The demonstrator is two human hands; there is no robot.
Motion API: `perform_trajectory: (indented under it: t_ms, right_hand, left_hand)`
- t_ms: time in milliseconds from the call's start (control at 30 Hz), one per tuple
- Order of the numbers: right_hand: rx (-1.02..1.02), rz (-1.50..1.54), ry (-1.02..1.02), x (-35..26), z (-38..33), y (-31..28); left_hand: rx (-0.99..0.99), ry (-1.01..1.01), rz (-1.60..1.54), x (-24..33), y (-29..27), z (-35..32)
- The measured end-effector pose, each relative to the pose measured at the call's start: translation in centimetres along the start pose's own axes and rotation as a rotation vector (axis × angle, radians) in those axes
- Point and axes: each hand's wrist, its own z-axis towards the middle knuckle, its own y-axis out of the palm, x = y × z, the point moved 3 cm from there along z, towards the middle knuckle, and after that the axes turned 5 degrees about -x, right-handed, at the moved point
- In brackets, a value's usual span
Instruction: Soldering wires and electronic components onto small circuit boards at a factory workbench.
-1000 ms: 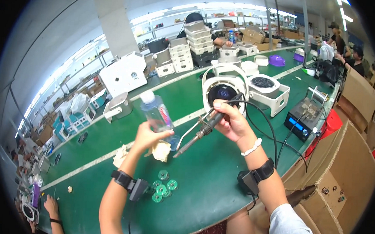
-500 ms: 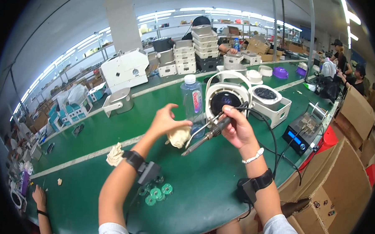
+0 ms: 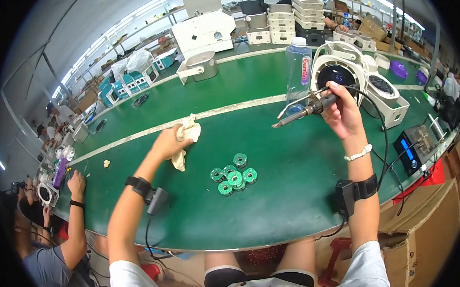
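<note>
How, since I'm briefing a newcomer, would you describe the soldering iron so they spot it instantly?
Over the green table, find the right hand with a white wrist bracelet. It holds the soldering iron, metal tip pointing left. Unlike the upright clear bottle nearby, it is slim and slanted.

- A long workbench with a smooth green top (image 3: 278, 212) had a pale strip (image 3: 148, 135) running along it.
- At least 6 ring-shaped green pieces (image 3: 234, 178) lay clustered on it.
- Beyond them stood a clear bluish plastic bottle (image 3: 295, 69) and, just beside it, a round white black-faced device (image 3: 331, 72).
- A black box with a blue display (image 3: 408, 151) sat near the right edge.
</note>
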Motion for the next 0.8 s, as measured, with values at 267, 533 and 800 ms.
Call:
perform_trajectory:
  t_ms: [267, 533, 800]
  right_hand:
    - [0.033, -0.007, -0.037, -1.1, -0.5, -1.3]
    - [0.084, 0.021, -0.106, -2.4, -0.5, -1.9]
    - [-0.016, 0.016, -0.108, -2.8, -0.5, -2.2]
  left_hand:
    - [-0.040, 0.232, -0.202, 6.9, 3.3, 3.8]
    - [-0.216, 0.628, -0.375, 20.2, 3.3, 11.1]
    - [-0.393, 0.354, -0.429, 23.9, -3.6, 15.5]
